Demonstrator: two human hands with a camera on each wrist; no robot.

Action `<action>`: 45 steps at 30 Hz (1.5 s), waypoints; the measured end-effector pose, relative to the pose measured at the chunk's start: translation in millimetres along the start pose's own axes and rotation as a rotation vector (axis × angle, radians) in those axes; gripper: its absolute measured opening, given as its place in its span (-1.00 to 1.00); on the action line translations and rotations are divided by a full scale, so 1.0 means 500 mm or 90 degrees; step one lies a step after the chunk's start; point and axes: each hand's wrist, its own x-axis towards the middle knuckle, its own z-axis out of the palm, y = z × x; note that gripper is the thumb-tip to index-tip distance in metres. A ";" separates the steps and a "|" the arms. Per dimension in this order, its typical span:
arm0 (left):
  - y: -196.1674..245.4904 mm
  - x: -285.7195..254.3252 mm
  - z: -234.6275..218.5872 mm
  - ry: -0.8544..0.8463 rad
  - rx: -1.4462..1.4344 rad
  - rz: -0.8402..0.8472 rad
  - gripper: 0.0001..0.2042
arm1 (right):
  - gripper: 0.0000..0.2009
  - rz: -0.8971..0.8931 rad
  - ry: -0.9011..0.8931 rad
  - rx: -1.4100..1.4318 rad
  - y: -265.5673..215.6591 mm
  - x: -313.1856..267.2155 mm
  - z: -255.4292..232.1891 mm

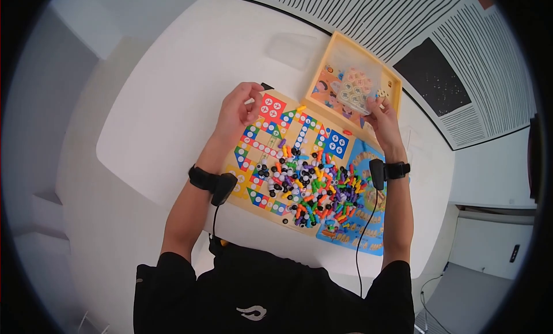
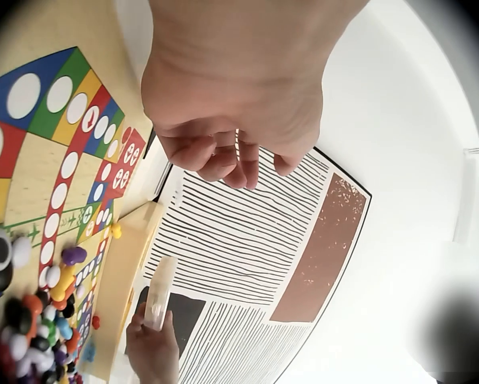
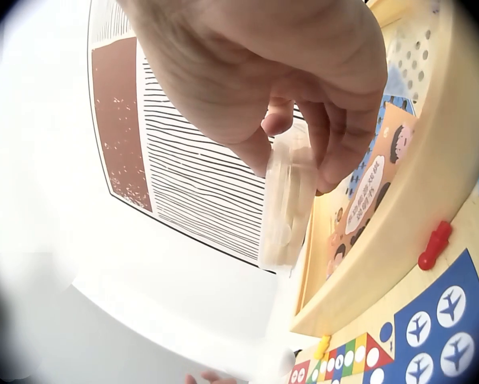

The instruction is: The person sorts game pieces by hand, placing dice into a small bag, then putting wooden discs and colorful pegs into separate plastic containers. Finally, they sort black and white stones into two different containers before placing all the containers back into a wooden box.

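My right hand (image 1: 383, 122) pinches a clear plastic box (image 1: 356, 93) by its edge, fingers on one side and thumb on the other. Round pieces, some with reddish marks and some with dark, show through its wall. In the head view the box overlaps the yellow wooden tray (image 1: 324, 76); the right wrist view has the box (image 3: 287, 210) edge-on. My left hand (image 1: 239, 108) holds nothing, its fingers loosely bent, above the top left corner of the printed game board (image 1: 245, 187).
A heap of colourful pegs and black and white pieces (image 1: 314, 190) covers much of the board and a blue printed sheet (image 1: 368, 242). A transparent lid or container (image 1: 291, 50) lies on the white table (image 1: 190, 63). A striped panel (image 1: 357, 14) borders the far side.
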 end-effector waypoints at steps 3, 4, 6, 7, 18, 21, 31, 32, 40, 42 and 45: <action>-0.009 -0.003 -0.001 -0.024 0.032 -0.035 -0.70 | -0.80 0.033 -0.036 -0.040 0.003 0.027 0.028; -0.009 -0.002 0.002 -0.042 0.069 -0.049 -0.69 | -0.79 0.046 -0.054 -0.053 0.003 0.033 0.040; -0.009 -0.005 0.003 -0.011 0.073 -0.068 -0.70 | -0.76 0.060 -0.072 -0.068 0.016 0.051 0.053; -0.010 -0.005 0.001 -0.025 0.080 -0.062 -0.70 | -0.74 0.073 -0.081 -0.080 0.022 0.058 0.057; -0.011 -0.005 0.010 -0.043 0.141 -0.065 -0.66 | -0.74 -0.036 -0.179 -0.380 0.020 0.058 0.065; -0.012 -0.008 0.007 -0.039 0.140 -0.069 -0.66 | -0.77 -0.141 -0.125 -0.497 -0.019 0.019 0.067; -0.025 -0.003 0.001 -0.036 0.201 -0.052 -0.73 | -0.83 -0.181 0.273 -0.499 -0.074 -0.289 -0.140; -0.024 -0.004 0.003 -0.054 0.208 -0.066 -0.73 | -0.83 -0.150 0.302 -0.497 -0.060 -0.321 -0.164; -0.034 0.004 -0.001 -0.017 0.304 -0.051 -0.80 | -0.79 0.024 0.374 -0.444 0.072 -0.478 -0.259; -0.033 0.004 0.004 0.015 0.306 -0.038 -0.79 | -0.78 0.031 0.376 -0.444 0.085 -0.486 -0.265; -0.033 0.003 0.006 0.025 0.318 -0.041 -0.80 | -0.78 0.001 0.377 -0.472 0.079 -0.472 -0.267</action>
